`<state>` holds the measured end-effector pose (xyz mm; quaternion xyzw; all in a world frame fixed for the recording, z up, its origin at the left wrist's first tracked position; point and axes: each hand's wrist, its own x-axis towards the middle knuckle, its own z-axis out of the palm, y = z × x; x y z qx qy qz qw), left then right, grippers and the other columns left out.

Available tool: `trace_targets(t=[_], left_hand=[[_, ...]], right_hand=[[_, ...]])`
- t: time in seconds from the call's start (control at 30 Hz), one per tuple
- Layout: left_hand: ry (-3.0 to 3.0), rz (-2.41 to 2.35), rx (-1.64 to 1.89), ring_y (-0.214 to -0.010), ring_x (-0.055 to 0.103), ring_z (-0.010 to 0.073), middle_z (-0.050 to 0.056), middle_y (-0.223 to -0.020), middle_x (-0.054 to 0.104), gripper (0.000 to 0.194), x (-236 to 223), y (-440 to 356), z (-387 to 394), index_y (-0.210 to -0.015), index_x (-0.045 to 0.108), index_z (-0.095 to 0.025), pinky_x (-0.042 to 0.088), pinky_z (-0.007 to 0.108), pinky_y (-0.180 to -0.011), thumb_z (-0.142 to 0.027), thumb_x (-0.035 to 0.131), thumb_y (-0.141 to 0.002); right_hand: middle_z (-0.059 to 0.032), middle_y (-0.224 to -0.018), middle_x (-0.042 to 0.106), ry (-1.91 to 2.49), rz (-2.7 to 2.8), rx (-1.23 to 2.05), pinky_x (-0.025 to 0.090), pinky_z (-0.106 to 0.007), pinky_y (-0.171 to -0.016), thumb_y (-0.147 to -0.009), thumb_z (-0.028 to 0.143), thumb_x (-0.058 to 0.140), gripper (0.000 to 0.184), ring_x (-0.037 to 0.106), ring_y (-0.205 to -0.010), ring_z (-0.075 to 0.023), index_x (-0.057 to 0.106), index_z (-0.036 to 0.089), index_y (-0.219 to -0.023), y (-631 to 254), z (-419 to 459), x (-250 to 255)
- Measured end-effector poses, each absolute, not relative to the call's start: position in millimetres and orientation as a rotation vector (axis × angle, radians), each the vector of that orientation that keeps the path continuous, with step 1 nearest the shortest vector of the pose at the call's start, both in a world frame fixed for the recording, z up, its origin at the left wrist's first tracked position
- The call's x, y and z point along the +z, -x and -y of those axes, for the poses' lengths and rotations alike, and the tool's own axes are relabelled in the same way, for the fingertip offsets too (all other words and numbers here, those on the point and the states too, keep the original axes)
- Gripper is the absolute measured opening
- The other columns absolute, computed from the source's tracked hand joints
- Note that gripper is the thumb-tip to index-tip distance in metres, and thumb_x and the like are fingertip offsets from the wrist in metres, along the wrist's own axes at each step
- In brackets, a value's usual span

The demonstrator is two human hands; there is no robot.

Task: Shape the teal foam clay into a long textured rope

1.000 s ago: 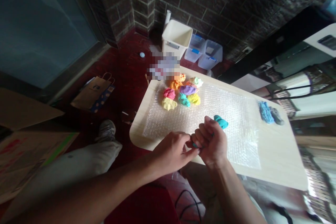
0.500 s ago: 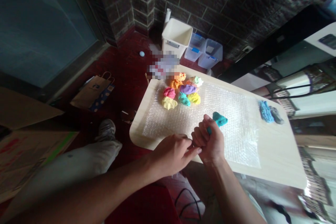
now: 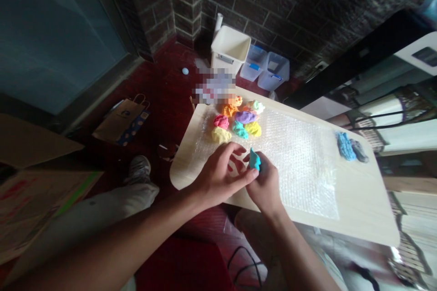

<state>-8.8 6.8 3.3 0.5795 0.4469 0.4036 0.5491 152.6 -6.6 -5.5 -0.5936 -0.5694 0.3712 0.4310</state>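
A soft teal lump (image 3: 254,160) stands up out of my right hand (image 3: 264,182), whose fingers are closed around its lower part. Whether it is cloth or clay I cannot tell. My left hand (image 3: 221,173) is beside it with curled fingers spread apart, and its thumb tip touches the lump's lower edge. Both hands are above the near edge of a pale wooden table (image 3: 368,204) covered partly by bubble wrap (image 3: 297,154). Beyond my hands lie several soft lumps, among them a pale yellow lump (image 3: 221,135), a pink lump (image 3: 221,121) and a purple lump (image 3: 245,117).
A blue bundle (image 3: 346,146) and a grey bundle (image 3: 359,151) lie at the table's right end. Behind the table are a white bin (image 3: 227,61) and clear boxes (image 3: 269,79). Paper bags (image 3: 119,120) stand on the red floor, and a cardboard box (image 3: 34,200) is at left.
The teal lump stuck out from the far side of my right fist; now it stands upright between my hands. My right hand has turned and moved left, and my left fingers have spread.
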Motion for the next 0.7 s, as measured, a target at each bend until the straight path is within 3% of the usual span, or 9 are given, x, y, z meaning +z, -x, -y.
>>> trace_targets(t=[0.1, 0.3, 0.4, 0.5, 0.57, 0.7], left_hand=[[-1.315, -1.035, 0.997, -0.099, 0.068, 0.0219, 0.011, -0.116, 0.068, 0.046, -4, 7, -9, -0.114, 0.065, -0.017, 0.057, 0.032, -0.082, -0.033, 0.085, -0.076], [-0.937, -0.886, 1.078, -0.089, 0.070, 0.0185, 0.007, -0.098, 0.073, 0.031, -6, 15, -30, -0.103, 0.068, -0.014, 0.057, 0.030, -0.081, -0.037, 0.079, -0.085], [-0.845, -0.791, 1.142, -0.097, 0.070, 0.0190, 0.006, -0.097, 0.074, 0.027, -1, 22, -40, -0.098, 0.070, -0.014, 0.055, 0.031, -0.090, -0.035, 0.080, -0.085], [-0.774, -0.708, 1.117, -0.106, 0.070, 0.0213, 0.008, -0.103, 0.075, 0.031, 2, 23, -40, -0.108, 0.072, -0.014, 0.053, 0.035, -0.099, -0.032, 0.082, -0.085], [-0.708, -0.668, 1.090, -0.108, 0.071, 0.0233, 0.010, -0.109, 0.076, 0.037, 3, 21, -38, -0.115, 0.072, -0.015, 0.055, 0.037, -0.097, -0.033, 0.083, -0.085], [-0.605, -0.625, 1.054, -0.096, 0.074, 0.0226, 0.009, -0.099, 0.078, 0.033, 5, 19, -35, -0.103, 0.076, -0.014, 0.057, 0.033, -0.087, -0.032, 0.089, -0.078]], right_hand=[[0.0002, -0.081, 0.074, 1.456, 1.558, 0.929, 0.046, -0.029, -0.065, -0.074, 0.012, 0.080, 0.029, 0.062, -0.068, -0.0180, 0.073, 0.025, -0.099, -150, 9, -7], [-0.0045, -0.096, 0.075, 1.328, 1.452, 1.133, 0.052, -0.031, -0.073, -0.084, 0.026, 0.081, 0.031, 0.066, -0.081, -0.0195, 0.070, 0.023, -0.113, -147, 7, -6], [-0.0044, -0.090, 0.074, 1.285, 1.360, 1.227, 0.055, -0.031, -0.072, -0.093, 0.035, 0.075, 0.022, 0.068, -0.079, -0.0192, 0.071, 0.022, -0.110, -148, 7, -3], [-0.0039, -0.084, 0.073, 1.308, 1.404, 1.202, 0.055, -0.030, -0.068, -0.096, 0.037, 0.071, 0.019, 0.068, -0.074, -0.0184, 0.072, 0.021, -0.107, -148, 10, -1], [-0.0052, -0.087, 0.074, 1.308, 1.460, 1.195, 0.056, -0.030, -0.067, -0.098, 0.037, 0.069, 0.020, 0.069, -0.075, -0.0188, 0.071, 0.021, -0.109, -147, 12, 0], [-0.0059, -0.092, 0.074, 1.292, 1.516, 1.246, 0.056, -0.030, -0.067, -0.098, 0.040, 0.067, 0.022, 0.070, -0.077, -0.0193, 0.068, 0.020, -0.108, -148, 16, 1]])
